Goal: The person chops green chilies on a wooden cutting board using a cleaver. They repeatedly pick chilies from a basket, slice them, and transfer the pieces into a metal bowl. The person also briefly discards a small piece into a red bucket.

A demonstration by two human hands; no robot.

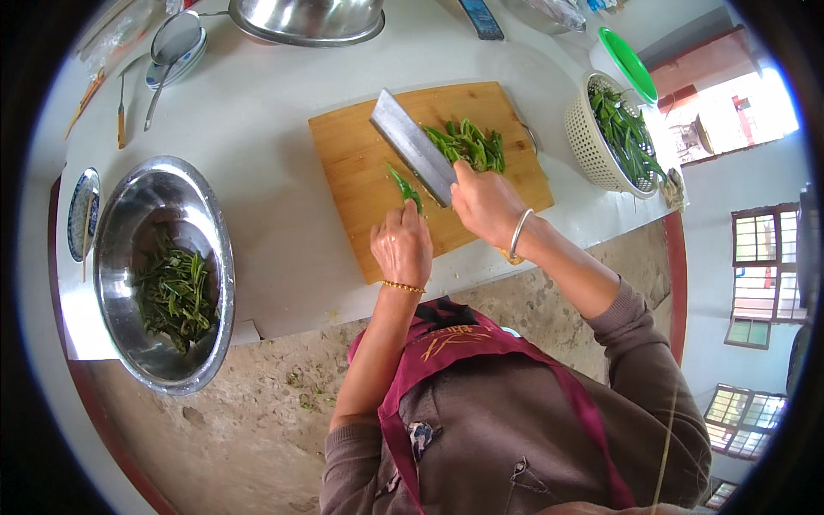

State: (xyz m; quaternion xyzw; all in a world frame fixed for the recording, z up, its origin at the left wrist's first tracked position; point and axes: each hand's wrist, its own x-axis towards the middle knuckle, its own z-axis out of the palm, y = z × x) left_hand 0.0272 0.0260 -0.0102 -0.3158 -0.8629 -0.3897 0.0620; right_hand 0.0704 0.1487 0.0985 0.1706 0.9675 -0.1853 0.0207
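My right hand (486,206) grips a Chinese cleaver (412,147), its broad blade slanting up and left over a wooden cutting board (347,154). Beneath the fingers of my left hand (403,244), a green pepper (404,185) is pressed against the board, its pointed end showing above the fingertips. The blade's lower edge is close to the pepper's right side; whether they touch I cannot tell. To the right of the blade lies a heap of cut green pepper pieces (473,145). The cleaver's handle is mostly hidden in my right fist.
Cut green pieces (177,290) lie in a steel basin (225,257) on the left. A plastic colander (579,129) at right holds whole green peppers (621,135). Farther back are a steel bowl (309,22), a skimmer (176,38) and a phone (483,19). The table's front edge runs below the board.
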